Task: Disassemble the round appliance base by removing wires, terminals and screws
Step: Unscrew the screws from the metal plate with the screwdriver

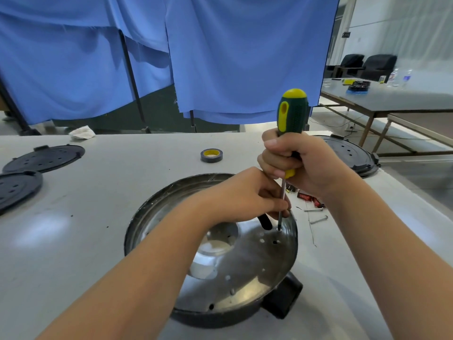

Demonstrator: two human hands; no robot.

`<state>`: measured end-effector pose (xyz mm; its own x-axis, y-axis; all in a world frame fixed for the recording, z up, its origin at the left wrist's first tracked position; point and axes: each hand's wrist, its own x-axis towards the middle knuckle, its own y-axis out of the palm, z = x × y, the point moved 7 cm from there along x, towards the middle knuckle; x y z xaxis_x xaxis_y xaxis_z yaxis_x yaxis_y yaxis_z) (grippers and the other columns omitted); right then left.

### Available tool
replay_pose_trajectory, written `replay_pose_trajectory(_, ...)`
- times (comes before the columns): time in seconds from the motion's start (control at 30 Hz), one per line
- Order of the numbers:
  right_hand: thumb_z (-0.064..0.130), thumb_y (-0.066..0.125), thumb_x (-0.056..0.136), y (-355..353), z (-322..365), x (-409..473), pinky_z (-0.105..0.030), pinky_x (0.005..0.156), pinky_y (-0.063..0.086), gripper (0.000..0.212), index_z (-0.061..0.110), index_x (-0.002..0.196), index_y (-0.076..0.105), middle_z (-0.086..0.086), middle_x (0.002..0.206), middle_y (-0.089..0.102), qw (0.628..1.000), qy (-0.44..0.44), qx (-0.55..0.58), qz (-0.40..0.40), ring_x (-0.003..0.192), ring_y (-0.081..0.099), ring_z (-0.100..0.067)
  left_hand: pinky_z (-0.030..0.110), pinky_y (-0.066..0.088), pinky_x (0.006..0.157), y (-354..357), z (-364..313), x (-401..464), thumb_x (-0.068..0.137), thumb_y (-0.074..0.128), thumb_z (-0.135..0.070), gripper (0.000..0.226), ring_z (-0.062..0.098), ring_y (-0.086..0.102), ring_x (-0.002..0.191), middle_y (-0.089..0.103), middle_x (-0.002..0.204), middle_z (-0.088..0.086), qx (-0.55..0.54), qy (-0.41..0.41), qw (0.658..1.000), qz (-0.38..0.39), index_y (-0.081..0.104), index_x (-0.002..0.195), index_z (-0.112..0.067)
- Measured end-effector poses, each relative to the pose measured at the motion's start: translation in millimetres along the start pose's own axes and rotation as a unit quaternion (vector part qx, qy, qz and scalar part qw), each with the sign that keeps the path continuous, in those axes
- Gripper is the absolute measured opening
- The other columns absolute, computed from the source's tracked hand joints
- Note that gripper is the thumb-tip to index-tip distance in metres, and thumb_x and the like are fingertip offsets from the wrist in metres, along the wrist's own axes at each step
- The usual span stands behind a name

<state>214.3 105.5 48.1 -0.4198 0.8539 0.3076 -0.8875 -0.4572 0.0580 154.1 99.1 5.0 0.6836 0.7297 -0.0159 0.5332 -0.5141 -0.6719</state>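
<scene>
base (245,271) is lying on the table (98,204) in front of the person, its metal plate facing up. right hand (301,165) is clenching the screwdriver (291,111) handle, holding it upright (tip sitting at a screw (279,229) near the far rim). left hand (247,195) is pinching the shaft. tape (211,155) is lying beyond, loose screws (316,214) to the right.

The work surface is a light grey table (103,217). The round appliance base (245,273) rests on it near the front edge. A roll of tape (211,155) lies behind the base. Two black perforated discs (45,158) lie at the left, one overlapping the other. A further black disc (353,155) sits at the right edge. Loose screws (318,219) and red terminals (306,198) lie just right of the base. A crumpled white cloth (82,132) sits at the far edge.
</scene>
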Motion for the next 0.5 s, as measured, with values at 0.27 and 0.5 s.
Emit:
replay_pose_trajectory(0.27, 0.039, 0.068, 0.078, -19.2, 11.5, -5.4, -0.026, 0.072, 0.052, 0.025, 0.018, 0.072, 0.057, 0.004, 0.059, 0.057, 0.980, 0.042, -0.179, -0.071, 0.064, 0.059, -0.015, 0.029, 0.057, 0.083, 1.8, 2.1, 6.7, 0.092, 0.062, -0.020, 0.015, 0.005, 0.071, 0.079, 0.076, 0.088, 0.000, 0.036, 0.002, 0.999, -0.018, 0.073, 0.096, -0.010)
replay_pose_trajectory(0.5, 0.066, 0.069, 0.065, -34.3, 76.5, -31.4, -0.018, 0.064, 0.044, 0.061, 0.028, 0.107, 0.047, 0.016, 0.087, 0.056, 0.816, -0.098, -0.454, -0.345, 0.075, 0.058, 0.001, 0.036, 0.058, 0.082, 3.6, 0.9, 10.4, 0.090, 0.064, -0.020, 0.013, 0.009, 0.072, 0.078, 0.076, 0.086, 0.002, 0.032, 0.017, 0.999, -0.033, 0.073, 0.091, -0.010)
